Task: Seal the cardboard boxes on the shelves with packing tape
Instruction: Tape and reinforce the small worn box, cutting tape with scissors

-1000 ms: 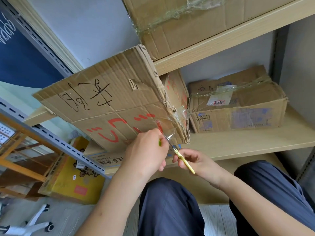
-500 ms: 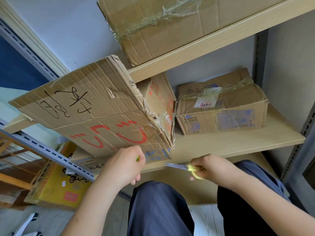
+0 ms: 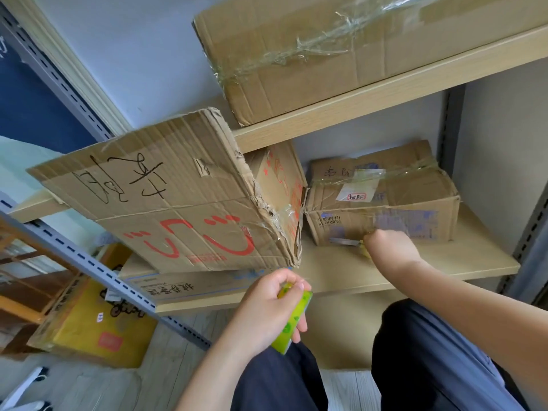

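A large cardboard box with black and red writing juts out from the middle shelf, clear tape over its torn right corner. My left hand grips a green roll of packing tape just below that box's front edge. My right hand holds scissors with yellow handles low over the shelf, blades pointing left, in front of a smaller taped box. A third taped box sits on the upper shelf.
A flat printed carton lies under the large box. Grey perforated rack posts run diagonally at left, with a yellow box on the floor behind them. My knees in dark trousers are below the shelf.
My right hand moved the scissors away from the large box's corner to the shelf in front of the smaller box. My left hand dropped from the box edge, and the tape roll now shows.
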The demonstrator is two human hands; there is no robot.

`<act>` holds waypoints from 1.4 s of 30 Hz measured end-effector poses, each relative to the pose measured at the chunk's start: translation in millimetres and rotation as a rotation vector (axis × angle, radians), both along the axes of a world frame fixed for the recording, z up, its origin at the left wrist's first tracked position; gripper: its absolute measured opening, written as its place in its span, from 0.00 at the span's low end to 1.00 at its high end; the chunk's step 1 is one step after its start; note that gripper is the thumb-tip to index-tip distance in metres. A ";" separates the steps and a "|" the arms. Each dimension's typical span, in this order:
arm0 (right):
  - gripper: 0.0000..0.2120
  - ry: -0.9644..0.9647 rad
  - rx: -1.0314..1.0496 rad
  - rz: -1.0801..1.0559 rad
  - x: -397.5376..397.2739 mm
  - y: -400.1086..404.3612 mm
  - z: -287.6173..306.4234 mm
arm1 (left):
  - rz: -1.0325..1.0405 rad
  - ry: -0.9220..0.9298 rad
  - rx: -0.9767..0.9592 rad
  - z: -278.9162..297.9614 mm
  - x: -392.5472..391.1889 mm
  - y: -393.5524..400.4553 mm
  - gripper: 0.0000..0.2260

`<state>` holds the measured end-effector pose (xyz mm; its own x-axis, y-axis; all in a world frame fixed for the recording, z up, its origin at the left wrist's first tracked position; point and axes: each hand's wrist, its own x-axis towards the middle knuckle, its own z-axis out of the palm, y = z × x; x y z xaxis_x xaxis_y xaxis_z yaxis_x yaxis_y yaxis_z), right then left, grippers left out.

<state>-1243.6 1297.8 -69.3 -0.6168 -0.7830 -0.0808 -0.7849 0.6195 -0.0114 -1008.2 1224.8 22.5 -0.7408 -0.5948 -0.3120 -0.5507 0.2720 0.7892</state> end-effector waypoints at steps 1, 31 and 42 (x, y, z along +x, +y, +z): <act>0.15 0.006 0.001 -0.010 3.5 0.2 1.2 | 0.009 0.004 -0.025 3.1 3.2 -3.8 0.07; 0.10 -0.057 -1.398 -0.060 166.4 22.7 61.1 | -0.264 -0.095 -0.290 82.3 22.6 28.5 0.05; 0.11 -0.679 -1.499 -0.175 123.0 31.9 91.6 | -0.028 -0.328 -0.786 84.0 27.7 24.4 0.39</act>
